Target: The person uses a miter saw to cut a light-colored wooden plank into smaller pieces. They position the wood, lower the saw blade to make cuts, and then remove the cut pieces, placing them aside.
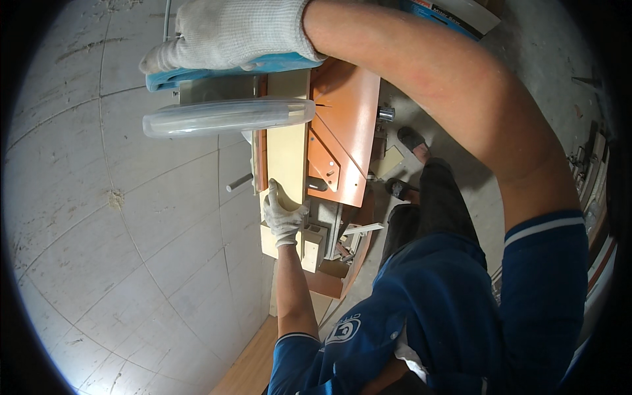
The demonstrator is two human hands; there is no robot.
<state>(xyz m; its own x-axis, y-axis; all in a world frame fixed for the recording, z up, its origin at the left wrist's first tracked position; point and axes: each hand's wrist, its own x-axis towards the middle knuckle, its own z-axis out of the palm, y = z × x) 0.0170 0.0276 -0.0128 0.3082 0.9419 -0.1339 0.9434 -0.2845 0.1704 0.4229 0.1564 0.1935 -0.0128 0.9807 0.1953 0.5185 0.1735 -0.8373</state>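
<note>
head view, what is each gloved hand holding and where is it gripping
The left hand presses the near end of a pale wooden board on the saw table. The right hand grips the saw's blue handle from above.

Right hand [230, 33] at top of frame in white knitted cloth glove, coarse weave, resting on glossy blue plastic handle [197, 72]; clear curved plastic guard [224, 117] below it, smooth, shiny; left hand [283, 217] at centre in same knit cloth, gripping pale matt wooden strip [288, 151]; orange flat saw table [345, 125] right of strip, smooth painted metal, dull sheen; grey tiled floor [131, 250] at left, matt, dusty; dark blue sleeves, soft cloth
</note>
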